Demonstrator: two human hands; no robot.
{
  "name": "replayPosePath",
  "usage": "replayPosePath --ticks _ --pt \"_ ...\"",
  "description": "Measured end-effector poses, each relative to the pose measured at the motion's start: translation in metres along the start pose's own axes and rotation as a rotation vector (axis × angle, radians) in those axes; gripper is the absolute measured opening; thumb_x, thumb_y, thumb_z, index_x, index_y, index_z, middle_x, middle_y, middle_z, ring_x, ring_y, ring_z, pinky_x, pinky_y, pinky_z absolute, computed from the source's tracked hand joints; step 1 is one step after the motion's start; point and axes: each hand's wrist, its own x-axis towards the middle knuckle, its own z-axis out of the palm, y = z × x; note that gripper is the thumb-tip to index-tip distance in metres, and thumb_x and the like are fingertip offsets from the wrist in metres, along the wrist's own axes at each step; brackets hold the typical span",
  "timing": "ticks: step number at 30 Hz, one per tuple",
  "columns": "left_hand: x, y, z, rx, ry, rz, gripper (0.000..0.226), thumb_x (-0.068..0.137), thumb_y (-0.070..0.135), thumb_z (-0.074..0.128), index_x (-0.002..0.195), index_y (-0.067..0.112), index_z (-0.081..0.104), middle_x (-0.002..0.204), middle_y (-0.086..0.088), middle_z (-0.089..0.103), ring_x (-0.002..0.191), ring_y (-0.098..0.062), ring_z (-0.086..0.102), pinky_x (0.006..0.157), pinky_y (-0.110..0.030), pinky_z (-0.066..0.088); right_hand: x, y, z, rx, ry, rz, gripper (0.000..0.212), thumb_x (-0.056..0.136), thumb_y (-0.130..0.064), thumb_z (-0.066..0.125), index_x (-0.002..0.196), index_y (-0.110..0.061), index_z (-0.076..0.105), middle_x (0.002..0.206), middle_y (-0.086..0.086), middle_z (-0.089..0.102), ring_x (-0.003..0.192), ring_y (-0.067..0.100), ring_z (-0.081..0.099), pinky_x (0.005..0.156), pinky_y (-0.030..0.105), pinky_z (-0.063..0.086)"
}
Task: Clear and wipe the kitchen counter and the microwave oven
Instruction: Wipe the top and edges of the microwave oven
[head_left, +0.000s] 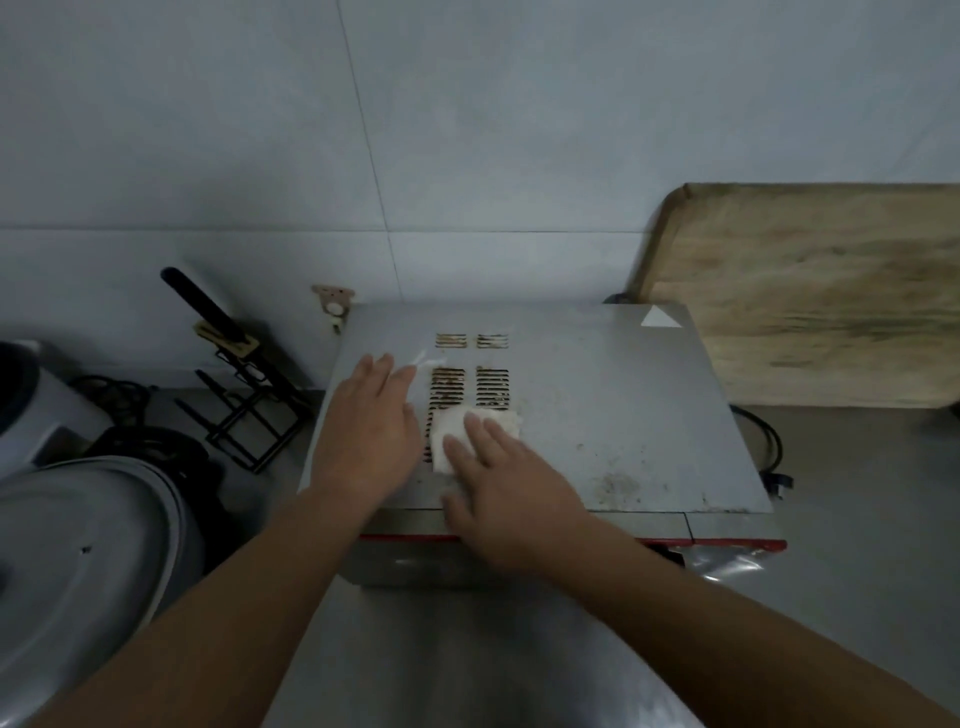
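A grey microwave oven (597, 395) with a red front trim stands on the steel counter (857, 519). Its top has rusty vent slots and brown stains near the front right. A folded white cloth (457, 431) lies on the top over the lower vents. My right hand (504, 488) lies flat on the cloth, fingers spread, pressing it down. My left hand (369, 431) rests flat on the top just left of the cloth, fingers together and holding nothing.
A wooden cutting board (810, 291) leans on the wall behind the oven's right side. A black wire rack (249, 410) holding a black-handled tool stands at the left. A large metal lid (88, 551) and a white appliance (36, 405) sit at far left. A black cable (769, 447) runs right.
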Motion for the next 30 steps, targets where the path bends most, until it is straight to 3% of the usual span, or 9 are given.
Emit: replayPosePath --ticks 3,6,9,12,16,19,24,27,30 --pt "-0.014 -0.026 0.004 0.046 -0.032 -0.116 0.051 0.102 0.027 0.039 0.152 0.017 0.036 0.162 -0.01 0.027 0.152 -0.028 0.015 0.122 -0.05 0.017 0.05 0.01 -0.013 -0.013 0.015 0.016 0.064 0.1 -0.052 0.025 0.156 -0.022 0.014 0.165 0.01 0.0 0.151 0.027 0.002 0.12 0.042 0.009" --pt "-0.033 -0.059 0.013 0.004 -0.092 -0.305 0.057 0.102 0.043 0.034 0.154 0.019 0.029 0.163 -0.012 0.022 0.152 -0.031 0.013 0.122 -0.052 0.016 0.084 0.012 -0.017 0.001 0.003 0.02 0.063 0.101 -0.051 0.024 0.156 -0.02 0.015 0.165 0.012 0.0 0.151 0.028 0.002 0.12 0.043 0.011" --pt "-0.049 -0.08 0.021 -0.26 -0.132 -0.515 0.072 0.098 0.06 0.029 0.157 0.019 0.025 0.162 -0.013 0.025 0.149 -0.031 0.021 0.121 -0.048 0.02 0.095 0.008 -0.009 -0.015 0.02 0.034 0.068 0.1 -0.053 0.023 0.157 -0.019 0.011 0.165 0.012 -0.003 0.151 0.029 -0.002 0.122 0.044 0.01" --pt "-0.046 -0.078 0.02 -0.462 -0.195 -0.655 0.07 0.1 0.06 0.029 0.155 0.016 0.03 0.157 -0.014 0.037 0.142 -0.034 0.036 0.115 -0.044 0.03 0.08 -0.001 -0.001 -0.052 0.057 0.034 0.07 0.099 -0.053 0.023 0.158 -0.019 0.006 0.165 0.012 -0.007 0.151 0.029 -0.004 0.122 0.042 0.004" --pt "-0.043 -0.07 0.015 -0.353 -0.153 -0.636 0.061 0.103 0.056 0.026 0.13 0.012 0.056 0.134 -0.02 0.058 0.121 -0.038 0.054 0.097 -0.041 0.041 0.024 -0.034 0.016 -0.048 0.057 -0.049 0.07 0.1 -0.055 0.024 0.157 -0.023 0.001 0.164 0.007 -0.011 0.15 0.024 -0.013 0.117 0.038 -0.009" --pt "-0.047 -0.065 0.017 -0.289 -0.033 -0.62 0.053 0.105 0.047 0.024 0.117 0.012 0.062 0.121 -0.02 0.064 0.11 -0.039 0.059 0.09 -0.041 0.045 -0.006 -0.056 0.025 -0.07 0.041 -0.081 0.071 0.1 -0.056 0.024 0.157 -0.024 -0.003 0.163 0.006 -0.017 0.142 0.018 -0.026 0.105 0.033 -0.025" --pt "-0.047 -0.067 0.017 -0.267 -0.017 -0.603 0.049 0.105 0.042 0.022 0.114 0.014 0.061 0.118 -0.017 0.065 0.107 -0.037 0.059 0.09 -0.041 0.046 0.051 -0.054 0.006 -0.034 0.008 -0.114 0.062 0.101 -0.05 0.025 0.157 -0.025 0.014 0.165 0.008 0.001 0.151 0.024 0.001 0.12 0.037 0.002" --pt "-0.051 -0.067 0.02 -0.257 0.013 -0.602 0.046 0.106 0.041 0.021 0.116 0.018 0.059 0.114 -0.014 0.066 0.103 -0.033 0.059 0.089 -0.041 0.047 0.12 -0.045 -0.015 -0.044 0.024 -0.096 0.054 0.102 -0.044 0.027 0.15 -0.019 0.027 0.162 0.016 0.013 0.148 0.031 0.014 0.117 0.043 0.018" --pt "-0.052 -0.066 0.018 -0.25 0.046 -0.519 0.041 0.106 0.037 0.023 0.131 0.024 0.052 0.127 -0.011 0.062 0.113 -0.03 0.057 0.097 -0.042 0.047 0.161 -0.048 -0.032 -0.082 -0.028 -0.062 0.048 0.105 -0.035 0.023 0.146 -0.011 0.032 0.158 0.021 0.016 0.145 0.034 0.016 0.116 0.044 0.019"
